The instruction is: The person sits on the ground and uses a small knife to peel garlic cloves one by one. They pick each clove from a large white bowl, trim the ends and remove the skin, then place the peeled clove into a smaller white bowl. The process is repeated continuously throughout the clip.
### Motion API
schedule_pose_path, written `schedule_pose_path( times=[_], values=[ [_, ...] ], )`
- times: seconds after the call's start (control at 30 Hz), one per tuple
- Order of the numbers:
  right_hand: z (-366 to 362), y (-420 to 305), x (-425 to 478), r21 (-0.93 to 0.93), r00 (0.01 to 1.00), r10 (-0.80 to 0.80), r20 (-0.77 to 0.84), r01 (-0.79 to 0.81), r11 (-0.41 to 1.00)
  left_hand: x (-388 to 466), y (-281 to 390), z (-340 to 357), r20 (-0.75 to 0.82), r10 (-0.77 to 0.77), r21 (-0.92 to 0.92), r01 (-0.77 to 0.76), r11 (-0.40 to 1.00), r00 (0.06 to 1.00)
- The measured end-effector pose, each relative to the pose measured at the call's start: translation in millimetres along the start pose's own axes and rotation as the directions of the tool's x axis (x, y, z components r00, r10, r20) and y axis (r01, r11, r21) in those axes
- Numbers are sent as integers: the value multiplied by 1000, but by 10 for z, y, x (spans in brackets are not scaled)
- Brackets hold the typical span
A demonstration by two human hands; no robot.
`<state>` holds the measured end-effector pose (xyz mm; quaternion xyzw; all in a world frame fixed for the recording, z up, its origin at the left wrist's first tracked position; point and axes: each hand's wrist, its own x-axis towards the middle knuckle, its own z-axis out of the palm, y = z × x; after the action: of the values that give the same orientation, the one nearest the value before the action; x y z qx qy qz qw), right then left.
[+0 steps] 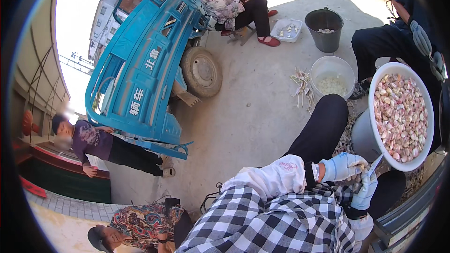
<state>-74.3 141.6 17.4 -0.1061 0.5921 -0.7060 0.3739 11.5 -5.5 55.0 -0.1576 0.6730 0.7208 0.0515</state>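
My left hand (339, 167), in a white and blue work glove, pinches a small pale piece, apparently a garlic clove (362, 166). Just below it in the picture, my right hand (365, 191), gloved alike, grips a small knife (375, 164) whose pale blade points toward the rim of a big tub (365, 138). Pinkish, unpeeled garlic cloves (400, 117) fill this tub. Both hands are close together over my lap, and the fingertips partly hide the piece.
Beyond my knee stand a translucent bucket (332, 61) with pale cloves, a black bucket (323, 37) and a white plastic basket (286, 30). Dry garlic stalks (302, 84) litter the concrete. Several people are around me; a blue cargo tricycle (147, 66) is parked at left.
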Motion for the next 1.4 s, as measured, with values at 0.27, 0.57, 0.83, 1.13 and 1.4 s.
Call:
schedule_pose_path(
  times=[0.27, 0.57, 0.83, 1.13, 1.4],
  values=[
    [164, 162, 41, 189, 972, 179, 150, -206, 960, -321, -106, -34, -166, 166, 55, -159, 986, 972],
    [202, 87, 58, 166, 994, 95, 48, -102, 981, -461, -109, -24, -350, 177, 87, -157, 984, 920],
    [374, -88, 1, 240, 950, -298, 92, 270, 933, -324, -347, 136, -167, 305, 636, -135, 760, 938],
    [339, -177, -239, -322, 911, -336, 238, 401, 858, -256, -500, 131, -398, 337, 313, -219, 924, 853],
    [200, -164, -197, -262, 939, -285, 192, 329, 907, -423, -246, 160, -307, 106, 29, -102, 994, 946]
  ],
)
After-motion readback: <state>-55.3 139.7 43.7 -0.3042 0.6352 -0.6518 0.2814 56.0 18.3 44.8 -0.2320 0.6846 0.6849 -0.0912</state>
